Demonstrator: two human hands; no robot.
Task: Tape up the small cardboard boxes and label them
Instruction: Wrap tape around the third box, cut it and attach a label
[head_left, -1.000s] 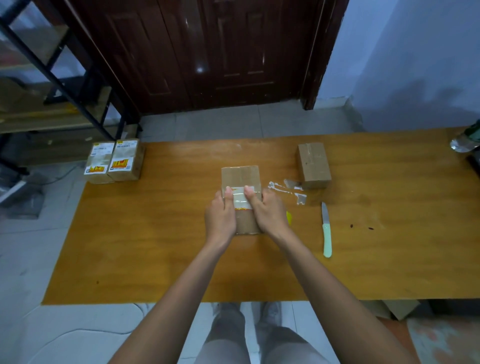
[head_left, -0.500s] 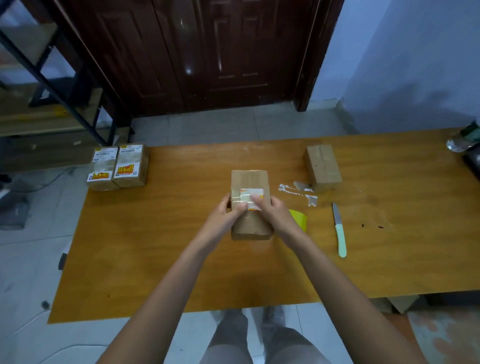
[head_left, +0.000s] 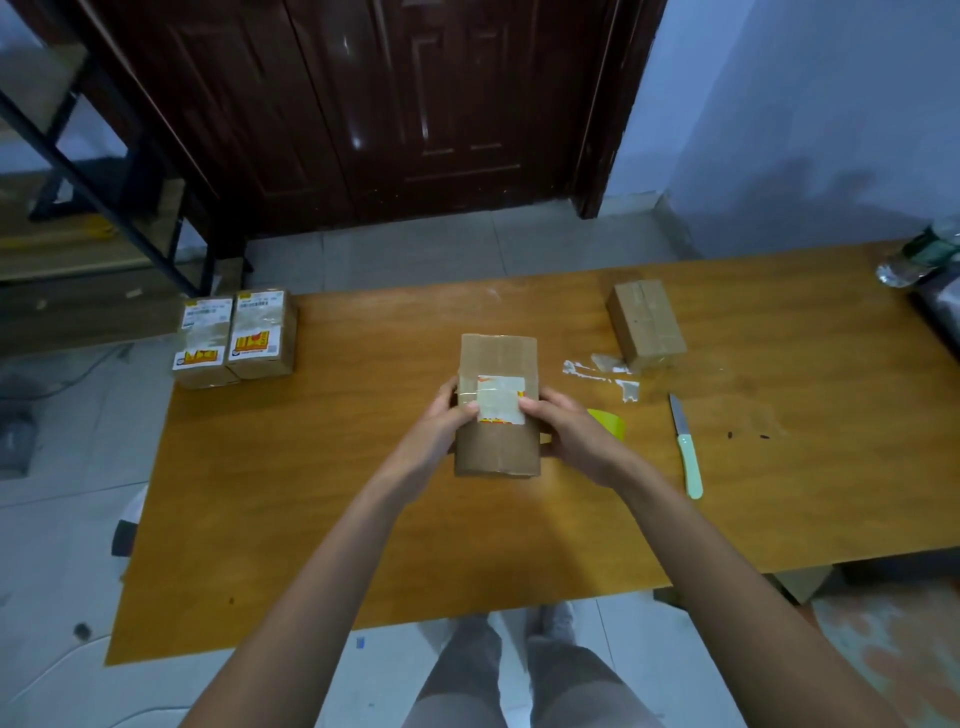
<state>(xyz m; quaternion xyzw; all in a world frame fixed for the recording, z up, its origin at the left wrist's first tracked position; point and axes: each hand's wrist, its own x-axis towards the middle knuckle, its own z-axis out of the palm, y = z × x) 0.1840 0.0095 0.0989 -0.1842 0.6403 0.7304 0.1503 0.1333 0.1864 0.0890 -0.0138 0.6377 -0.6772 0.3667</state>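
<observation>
The middle cardboard box (head_left: 497, 405) is gripped from both sides: the left hand (head_left: 438, 427) is curled round its left edge, with the thumb laid on the label (head_left: 501, 399), and the right hand (head_left: 570, 435) is wrapped round the right edge, its thumb pressed on the label's other end. So neither hand is open, both are closed on the same box. The box is held tilted up a bit above the wooden table (head_left: 311, 493), roughly at the table's centre; whether its near end touches the wood can't really be told.

A yellow tape roll (head_left: 609, 422) is half hidden just behind the right hand. Further right, a knife (head_left: 687, 450) with a pale green handle is laid flat, well apart from the hands, and some torn tape scraps (head_left: 602, 372) are stuck on the wood between the held box and a plain taped box (head_left: 645, 323) toward the far side.

At the far left corner, two labelled boxes (head_left: 235, 338) are set side by side and touching, right at the table's edge. A wide stretch of bare wood is left on the near side, under the forearms, and more on the right past the knife. All the boxes are closed, so nothing inside can be seen.
</observation>
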